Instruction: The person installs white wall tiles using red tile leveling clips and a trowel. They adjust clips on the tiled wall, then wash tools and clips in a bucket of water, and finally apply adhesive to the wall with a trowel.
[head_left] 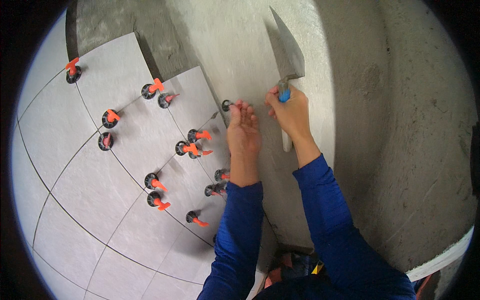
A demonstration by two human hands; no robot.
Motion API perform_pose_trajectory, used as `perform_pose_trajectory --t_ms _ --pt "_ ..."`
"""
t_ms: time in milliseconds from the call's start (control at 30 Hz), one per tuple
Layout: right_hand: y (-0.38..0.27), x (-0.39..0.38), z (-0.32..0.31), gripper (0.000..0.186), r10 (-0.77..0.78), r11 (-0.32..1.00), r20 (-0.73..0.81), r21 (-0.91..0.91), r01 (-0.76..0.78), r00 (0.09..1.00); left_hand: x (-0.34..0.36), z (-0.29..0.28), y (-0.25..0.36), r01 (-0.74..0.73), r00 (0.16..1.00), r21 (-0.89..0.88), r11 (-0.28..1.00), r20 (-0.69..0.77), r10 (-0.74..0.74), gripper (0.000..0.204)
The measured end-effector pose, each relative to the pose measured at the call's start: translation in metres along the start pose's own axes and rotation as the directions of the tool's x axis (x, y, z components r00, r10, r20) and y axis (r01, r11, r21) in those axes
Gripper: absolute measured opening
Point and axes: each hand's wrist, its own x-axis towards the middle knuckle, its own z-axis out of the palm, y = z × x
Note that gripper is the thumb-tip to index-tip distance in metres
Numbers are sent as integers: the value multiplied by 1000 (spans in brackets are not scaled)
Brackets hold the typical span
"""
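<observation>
My right hand [291, 112] is closed round the handle of a pointed trowel [291, 45]. Its grey blade points up and away, a blue band shows by my fingers, and the pale handle end sticks out below. My left hand [245, 132] is turned palm up beside the tile edge, fingers partly curled. At its thumb and fingertips is a black round tile leveler [226, 105], apparently pinched by a thin stem; the fingers hide the rest. Just left of it lies a light grey tile [187, 95] with a dark mortar smudge on its edge.
Several black levelers with orange T-handles, such as one leveler [111, 118], stand along the joints of the light tiles [75, 165]. Bare grey mortar surface [365, 125] spreads to the right. Dark and coloured items [295, 267] lie near my body, with a white edge [440, 257] at lower right.
</observation>
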Motion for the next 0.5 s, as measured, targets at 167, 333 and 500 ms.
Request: perform_pose_trajectory --t_ms 167,333,500 --pt "4 2 -4 9 16 999 29 -39 -15 999 -36 14 -14 -20 1000 101 995 0 20 30" --pt "9 0 -3 9 -112 979 2 -172 110 994 -110 -3 -14 -30 996 505 862 -53 65 34" --pt "32 0 -7 5 -166 933 79 -311 183 983 -199 -38 14 -33 996 653 757 -43 81 25"
